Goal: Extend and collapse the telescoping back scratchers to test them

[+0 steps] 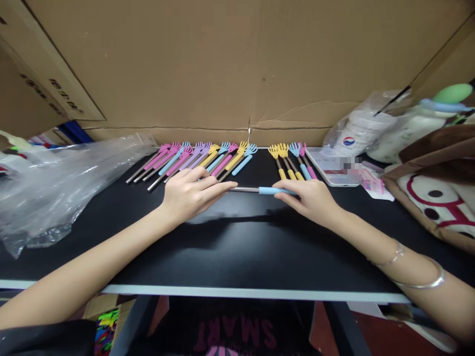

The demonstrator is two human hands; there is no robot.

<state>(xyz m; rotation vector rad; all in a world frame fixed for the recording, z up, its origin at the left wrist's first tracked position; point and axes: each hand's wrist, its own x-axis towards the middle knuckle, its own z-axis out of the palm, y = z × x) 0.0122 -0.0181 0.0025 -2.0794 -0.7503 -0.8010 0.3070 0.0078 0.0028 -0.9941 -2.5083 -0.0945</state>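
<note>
Between my two hands a back scratcher (266, 191) is held level above the black table, its blue grip to the right and a bare metal rod to the left. My left hand (187, 192) pinches the rod end; the tip beyond is hidden by my fingers. My right hand (315, 199) is closed on the blue grip. Just behind my left hand lies a row of back scratchers (234, 161) in pink, blue, purple and yellow, with claw heads pointing away. A smaller group of back scratchers (290, 174), yellow, blue and pink, lies behind my right hand.
A transparent plastic bag (48, 183) lies at the left. On the right are a phone (330, 173), a bagged white cup (359, 133), a bottle (411, 131) and a brown bag (415, 173). Cardboard (208, 64) walls the back. The table's pale front edge (237, 291) is nearest.
</note>
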